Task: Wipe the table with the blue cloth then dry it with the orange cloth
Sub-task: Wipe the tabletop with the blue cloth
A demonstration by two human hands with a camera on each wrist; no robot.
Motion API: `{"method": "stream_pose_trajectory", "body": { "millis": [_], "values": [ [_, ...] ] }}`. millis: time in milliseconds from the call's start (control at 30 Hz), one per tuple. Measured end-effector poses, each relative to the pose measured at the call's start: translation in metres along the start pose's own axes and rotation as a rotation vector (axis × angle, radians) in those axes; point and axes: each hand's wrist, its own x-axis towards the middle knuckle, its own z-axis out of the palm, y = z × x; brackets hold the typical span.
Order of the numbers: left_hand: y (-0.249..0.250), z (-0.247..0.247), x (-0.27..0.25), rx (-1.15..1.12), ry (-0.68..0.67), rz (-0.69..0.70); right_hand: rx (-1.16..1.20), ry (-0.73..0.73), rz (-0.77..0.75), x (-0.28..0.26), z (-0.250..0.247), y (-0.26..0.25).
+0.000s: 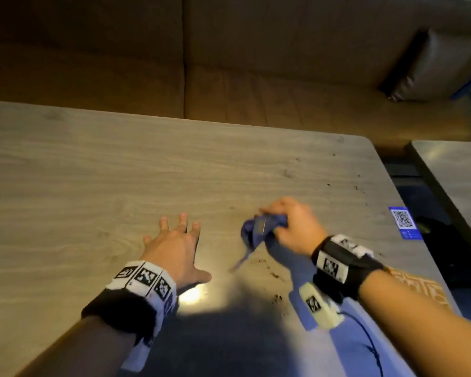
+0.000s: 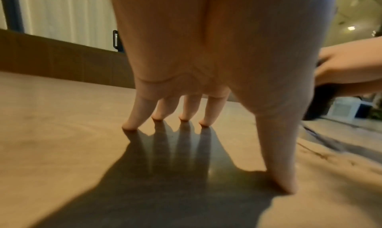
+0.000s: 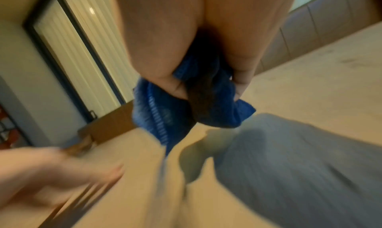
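— Clenched in the right hand (image 1: 292, 227) is the blue cloth (image 1: 259, 229), isn't it?

— Yes. Fingers and thumb are curled round a bunched wad of it, held just above the table (image 1: 120, 164), with a thin tail of cloth hanging down toward the wood. The right wrist view shows the same: thumb on one side, fingers on the other, blue folds (image 3: 165, 115) squeezed between them.

— And the left hand (image 1: 174, 248)?

— Spread wide, holding nothing. The left wrist view shows its fingertips (image 2: 129, 127) and thumb planted on the tabletop, palm arched above it. It sits just left of the cloth, apart from it.

— Where is the orange cloth (image 1: 422, 289)?

— On the near right edge of the table, a patterned orange patch mostly hidden behind the right forearm.

— Anything else on the table?

— Dark crumbs (image 1: 275, 274) scattered under and beside the cloth, more specks (image 1: 356, 186) toward the right edge, and a blue QR code sticker (image 1: 404, 223) at that edge. Both wrists wear black bands with printed markers.

— Beyond it?

— A brown upholstered bench (image 1: 229, 63) along the far side, with a grey cushion (image 1: 441, 69) at its right end, and a second table (image 1: 457, 170) to the right.
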Motion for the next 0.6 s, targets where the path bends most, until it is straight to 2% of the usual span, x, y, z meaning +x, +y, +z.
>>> {"method": "stream_pose_trajectory", "body": {
  "millis": [100,167,233,300,367,433,600],
  "values": [
    [0.001,0.001,0.006,0.009,-0.042,-0.028,0.0,0.286,0.028,0.09,-0.04,-0.004],
    [0.001,0.003,0.005,0.03,-0.039,-0.028,-0.01,0.377,0.095,0.158,-0.06,-0.008],
    [0.001,0.004,0.005,0.002,-0.042,-0.032,-0.103,0.288,0.205,0.21,-0.066,-0.009],
    [0.001,0.003,0.003,0.022,-0.039,-0.036,-0.274,0.092,0.24,0.24,-0.059,-0.012],
    [0.002,0.003,0.002,0.034,-0.042,-0.035,-0.371,0.0,0.209,0.244,-0.048,-0.026],
    [0.002,0.003,0.001,0.024,-0.039,-0.028,-0.402,-0.02,0.132,0.225,-0.039,-0.04],
    [0.003,0.0,0.0,0.012,-0.008,-0.018,-0.305,-0.093,0.031,0.142,-0.005,-0.036]
  ]
}}
